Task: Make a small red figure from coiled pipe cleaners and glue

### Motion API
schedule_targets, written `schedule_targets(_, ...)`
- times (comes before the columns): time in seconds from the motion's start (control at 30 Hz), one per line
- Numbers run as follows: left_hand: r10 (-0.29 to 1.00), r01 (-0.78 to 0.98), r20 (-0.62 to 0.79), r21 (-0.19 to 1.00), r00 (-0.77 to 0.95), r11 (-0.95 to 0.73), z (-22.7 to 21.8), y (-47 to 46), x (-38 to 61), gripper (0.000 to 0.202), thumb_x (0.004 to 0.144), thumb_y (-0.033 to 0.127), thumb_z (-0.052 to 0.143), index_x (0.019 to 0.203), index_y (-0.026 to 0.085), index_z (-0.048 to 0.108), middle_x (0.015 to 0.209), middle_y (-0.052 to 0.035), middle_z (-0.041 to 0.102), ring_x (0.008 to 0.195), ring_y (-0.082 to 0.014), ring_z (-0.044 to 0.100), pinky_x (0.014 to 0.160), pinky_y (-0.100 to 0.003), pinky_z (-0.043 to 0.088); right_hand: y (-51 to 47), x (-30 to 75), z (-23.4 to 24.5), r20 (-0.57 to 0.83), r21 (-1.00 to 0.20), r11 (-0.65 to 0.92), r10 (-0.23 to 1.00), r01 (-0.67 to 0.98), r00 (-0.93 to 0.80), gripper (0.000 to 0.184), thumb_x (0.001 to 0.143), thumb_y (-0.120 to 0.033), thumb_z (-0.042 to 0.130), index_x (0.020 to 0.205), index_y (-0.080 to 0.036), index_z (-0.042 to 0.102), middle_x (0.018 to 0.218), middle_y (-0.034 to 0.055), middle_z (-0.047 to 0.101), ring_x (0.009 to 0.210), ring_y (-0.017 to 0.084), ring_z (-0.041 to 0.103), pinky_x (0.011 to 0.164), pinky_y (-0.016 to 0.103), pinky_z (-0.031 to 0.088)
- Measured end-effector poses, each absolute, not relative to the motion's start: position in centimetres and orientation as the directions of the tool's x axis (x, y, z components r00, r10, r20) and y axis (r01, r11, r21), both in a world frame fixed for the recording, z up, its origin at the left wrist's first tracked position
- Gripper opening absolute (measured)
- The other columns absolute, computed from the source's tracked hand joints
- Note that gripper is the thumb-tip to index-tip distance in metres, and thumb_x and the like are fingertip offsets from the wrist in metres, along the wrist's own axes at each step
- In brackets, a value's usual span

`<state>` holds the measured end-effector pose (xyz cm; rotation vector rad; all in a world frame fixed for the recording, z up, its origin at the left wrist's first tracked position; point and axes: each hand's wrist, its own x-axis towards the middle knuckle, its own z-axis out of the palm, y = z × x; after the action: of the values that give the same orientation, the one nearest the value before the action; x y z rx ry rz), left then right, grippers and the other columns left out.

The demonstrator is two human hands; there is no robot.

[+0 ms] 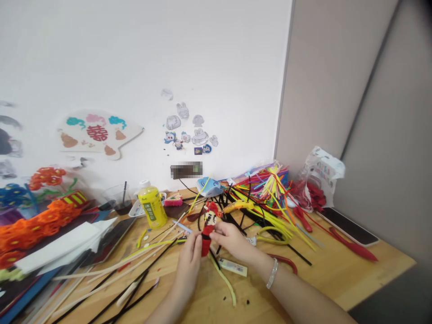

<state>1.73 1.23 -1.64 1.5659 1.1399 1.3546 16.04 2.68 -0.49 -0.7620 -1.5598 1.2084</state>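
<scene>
A small red figure (208,227) made of fuzzy craft wire, with a pale face, stands upright between my hands over the wooden table (337,274). My left hand (190,261) grips its lower red body with closed fingers. My right hand (231,241), a silver bracelet on its wrist, pinches the figure from the right side near its middle. Black, yellow and white craft wires (141,265) lie loose on the table around and under my hands.
A yellow bottle (152,206) stands behind my left hand. A heap of coloured craft wires (270,189) fills the back right. A lighter (232,267), red pliers (351,245), a dark tablet (351,227), a plastic bag (320,173) and orange wire flowers (37,220) lie around.
</scene>
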Motion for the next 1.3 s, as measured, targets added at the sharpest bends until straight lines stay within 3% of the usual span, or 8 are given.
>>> schedule_targets(0.1,0.898,0.385,0.435,0.820,0.059,-0.423,-2.4,1.4,1.7,0.029,0.075,0.034,0.054,0.099,0.018,0.058,0.099,-0.0091,0.065,0.092,-0.0254,0.058,0.083,-0.039,0.042,2.6,15.4,-0.8,0.311,-0.950,0.288,0.917,-0.123,-0.249,0.021,0.076,-0.030,0.058,0.089,-0.015,0.060,0.080,0.0036,0.063,0.078,0.018,0.060,0.076,0.031,0.046)
schedule_targets(0.2,0.885,0.424,0.459,0.789,0.074,-0.444,-2.3,1.5,1.7,0.029,0.074,0.030,0.054,0.100,0.018,0.059,0.099,-0.0098,0.066,0.092,-0.0261,0.059,0.083,-0.040,0.043,2.8,15.3,-1.3,0.329,-0.944,0.323,0.919,-0.066,-0.219,0.016,0.075,-0.025,0.058,0.087,-0.015,0.061,0.075,0.0018,0.061,0.072,0.016,0.059,0.072,0.029,0.046)
schedule_targets(0.33,0.923,0.267,0.369,0.883,0.112,-0.385,-1.3,1.3,1.8,0.024,0.074,0.036,0.056,0.089,0.017,0.061,0.078,-0.0042,0.066,0.074,-0.0220,0.059,0.067,-0.032,0.045,3.2,16.5,-1.2,0.338,-0.933,0.359,0.890,0.012,-0.306,0.017,0.076,-0.023,0.057,0.089,-0.014,0.063,0.072,0.0011,0.061,0.067,0.014,0.057,0.065,0.026,0.045)
schedule_targets(0.43,0.943,0.050,0.258,0.960,0.209,-0.274,-0.8,1.2,2.0,0.028,0.073,0.042,0.058,0.081,0.016,0.059,0.057,0.0035,0.053,0.051,-0.0129,0.046,0.050,-0.024,0.036,3.3,17.5,-0.4,0.351,-0.920,0.390,0.864,0.039,-0.360,0.017,0.077,-0.022,0.055,0.089,-0.014,0.064,0.080,0.0029,0.064,0.075,0.015,0.058,0.071,0.027,0.045)
schedule_targets(0.63,0.926,-0.261,0.174,0.962,0.335,-0.086,-0.8,1.0,2.2,0.029,0.074,0.042,0.062,0.081,0.015,0.055,0.060,0.0038,0.052,0.047,-0.0065,0.036,0.049,-0.021,0.026,2.9,17.8,0.7,0.345,-0.930,0.366,0.855,-0.023,-0.387,0.016,0.076,-0.024,0.057,0.086,-0.014,0.063,0.082,0.0031,0.063,0.077,0.015,0.058,0.074,0.028,0.044)
schedule_targets(0.93,0.858,-0.374,0.111,0.922,0.501,0.099,-0.6,0.2,2.0,0.026,0.077,0.041,0.057,0.083,0.016,0.055,0.062,0.0019,0.052,0.044,-0.0056,0.035,0.046,-0.021,0.023,2.5,17.8,1.3,0.333,-0.937,0.343,0.823,-0.066,-0.460,0.030,0.076,-0.030,0.059,0.103,-0.015,0.059,0.077,0.0001,0.060,0.065,0.011,0.052,0.063,0.023,0.042)
schedule_targets(1.13,0.954,-0.085,0.204,0.978,0.220,-0.190,-1.1,1.4,1.9,0.030,0.071,0.041,0.062,0.087,0.016,0.059,0.059,0.0031,0.053,0.053,-0.0123,0.046,0.052,-0.023,0.034,2.5,17.8,1.2,0.384,-0.838,0.475,0.862,0.267,-0.331,0.014,0.079,-0.020,0.054,0.086,-0.015,0.065,0.073,0.0006,0.061,0.067,0.012,0.053,0.062,0.022,0.040)
schedule_targets(1.3,0.934,0.270,0.346,0.894,0.088,-0.357,-1.3,2.0,1.5,0.028,0.075,0.034,0.052,0.097,0.017,0.059,0.097,-0.0077,0.065,0.088,-0.0240,0.055,0.080,-0.034,0.040,1.3,16.9,1.1,0.468,-0.681,0.578,0.816,0.450,-0.340,0.016,0.080,-0.019,0.052,0.068,-0.016,0.062,0.062,-0.0023,0.057,0.057,0.009,0.048,0.054,0.020,0.034)
